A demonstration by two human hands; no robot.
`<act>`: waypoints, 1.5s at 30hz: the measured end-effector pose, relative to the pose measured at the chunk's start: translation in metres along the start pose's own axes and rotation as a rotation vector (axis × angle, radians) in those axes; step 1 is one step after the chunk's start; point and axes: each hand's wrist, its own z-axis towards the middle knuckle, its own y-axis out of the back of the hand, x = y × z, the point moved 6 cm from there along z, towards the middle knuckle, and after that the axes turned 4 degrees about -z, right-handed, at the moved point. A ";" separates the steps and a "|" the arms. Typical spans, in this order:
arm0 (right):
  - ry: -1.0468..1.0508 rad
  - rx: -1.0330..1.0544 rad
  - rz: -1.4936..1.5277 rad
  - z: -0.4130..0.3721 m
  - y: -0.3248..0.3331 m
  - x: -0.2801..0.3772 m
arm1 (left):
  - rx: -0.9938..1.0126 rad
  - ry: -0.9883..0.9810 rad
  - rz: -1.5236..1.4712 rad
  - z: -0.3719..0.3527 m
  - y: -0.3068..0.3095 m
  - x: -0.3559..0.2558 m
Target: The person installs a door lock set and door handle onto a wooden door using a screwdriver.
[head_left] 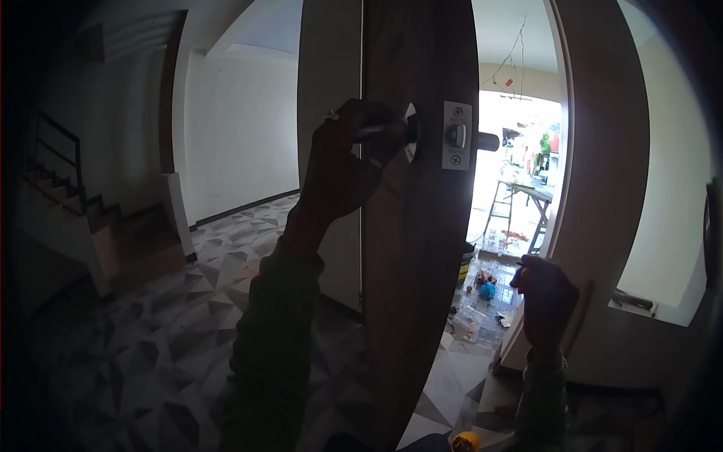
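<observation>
A dark wooden door (407, 286) stands edge-on before me. My left hand (346, 154) is closed around a dark, partly shiny door handle (370, 131) beside a round metal plate (410, 132) on the door's left face. Set into the door edge is a metal latch plate (457, 160) with two screws and a latch bolt (456, 136). A short dark handle part (489, 142) juts out from the door's right face. Lower right, my right hand (546, 297) is raised by the door frame with its fingers curled; whatever it holds is hidden.
The door frame (602, 151) rises on the right, with a tool on a ledge (633, 300) beyond. Through the doorway are a blue object (487, 291), plastic bags (467, 322) and a ladder (500, 207). Stairs (68, 188) stand left; a yellow-orange object (465, 441) is at the bottom.
</observation>
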 end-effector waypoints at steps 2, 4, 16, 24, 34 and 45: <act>0.240 -0.180 0.036 0.038 0.010 0.037 | 0.056 -0.096 -0.068 -0.002 0.001 -0.007; 0.367 -0.180 -0.114 0.062 0.012 0.065 | 0.033 -0.109 -0.058 -0.003 0.002 -0.002; 0.387 -0.267 0.349 0.126 0.001 0.111 | 0.149 -0.115 -0.117 0.008 -0.014 0.003; 0.651 -0.253 -0.078 0.131 -0.014 0.117 | 0.155 -0.171 -0.216 0.012 -0.028 0.008; 0.608 -0.117 -0.216 0.137 -0.013 0.108 | 0.152 -0.195 -0.183 0.014 -0.043 0.006; 0.617 -0.138 -0.185 0.133 -0.018 0.089 | 0.110 -0.233 -0.174 0.015 -0.055 0.008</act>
